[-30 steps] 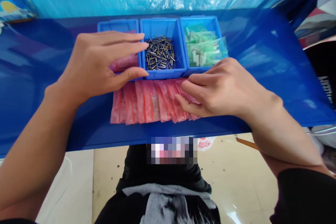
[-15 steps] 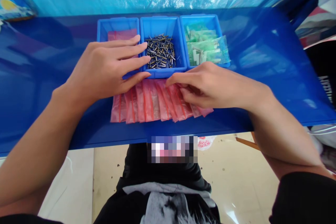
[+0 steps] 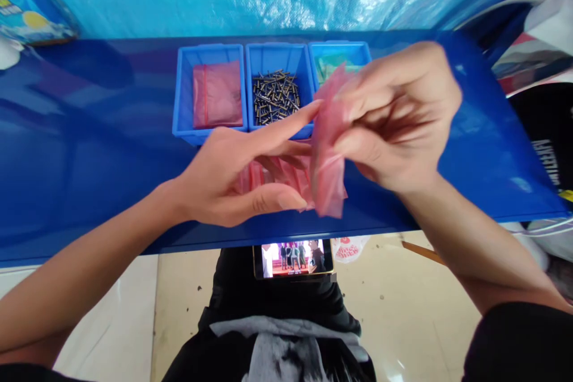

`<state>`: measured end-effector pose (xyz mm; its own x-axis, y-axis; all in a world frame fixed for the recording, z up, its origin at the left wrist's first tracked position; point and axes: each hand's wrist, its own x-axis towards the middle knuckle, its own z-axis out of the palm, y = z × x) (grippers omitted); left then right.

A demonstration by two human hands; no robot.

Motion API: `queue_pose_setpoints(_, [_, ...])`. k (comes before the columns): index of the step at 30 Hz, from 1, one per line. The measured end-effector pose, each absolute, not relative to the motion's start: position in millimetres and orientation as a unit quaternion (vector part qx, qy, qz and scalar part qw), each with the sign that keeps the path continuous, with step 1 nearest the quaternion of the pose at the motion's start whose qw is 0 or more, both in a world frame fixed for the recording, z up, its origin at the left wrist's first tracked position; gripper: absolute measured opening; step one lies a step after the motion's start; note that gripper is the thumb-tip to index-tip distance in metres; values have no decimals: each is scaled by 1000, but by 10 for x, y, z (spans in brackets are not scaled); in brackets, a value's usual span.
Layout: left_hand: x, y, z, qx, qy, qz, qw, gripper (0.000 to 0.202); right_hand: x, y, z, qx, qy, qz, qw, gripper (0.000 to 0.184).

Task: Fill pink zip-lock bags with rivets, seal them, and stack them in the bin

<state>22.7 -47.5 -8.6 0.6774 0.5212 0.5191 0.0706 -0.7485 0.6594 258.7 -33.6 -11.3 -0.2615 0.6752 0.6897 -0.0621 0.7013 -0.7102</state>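
Note:
My right hand (image 3: 398,113) is raised above the blue table (image 3: 89,149) and pinches one small pink plastic bag (image 3: 329,155), which hangs upright; the hand is blurred by motion. My left hand (image 3: 237,173) reaches toward that bag with fingers stretched out, its index finger touching the bag's upper edge. Under my left hand lies the row of pink bags (image 3: 277,176), mostly hidden. Behind stand three blue bins: the left bin (image 3: 185,95) holds pink bags, the middle bin (image 3: 275,54) holds several small metal pins, and the right bin (image 3: 340,51) holds green bags.
A phone (image 3: 293,258) with a lit screen rests on my lap below the table's front edge. A colourful box (image 3: 27,12) stands at the far left corner. Blue and clear plastic sheeting (image 3: 268,6) lines the back. Dark items lie at the right.
My right hand lifted one pink bag off the row and raised it. My left hand left the bins and moved right toward the bag. The camera tilted slightly.

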Motion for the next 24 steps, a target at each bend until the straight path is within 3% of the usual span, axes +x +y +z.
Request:
queue_pose_setpoints(3, [312, -515, -92, 820, 140, 350, 431, 42, 2490, -442, -177, -179, -741, 371, 531, 36])
queue_pose_setpoints(8, [202, -417, -112, 780, 278, 387, 405, 31, 2541, -399, -121, -258, -711, 293, 584, 34])
queue_pose_setpoints(13, [65, -258, -103, 688, 294, 482, 457, 40, 2733, -192, -63, -309, -690, 127, 642, 10])
queue_pose_setpoints(17, [31, -147, -116, 721, 264, 503, 397, 25, 2762, -172, -93, -295, -736, 101, 601, 21])
queue_pose_setpoints(21, [-69, -67, -209, 805, 225, 464, 293, 51, 2676, -208, -115, -302, -715, 142, 614, 53])
queue_pose_setpoints(24, [-166, -68, -273, 843, 229, 439, 211, 72, 2660, -214, -88, -342, -708, 147, 600, 48])
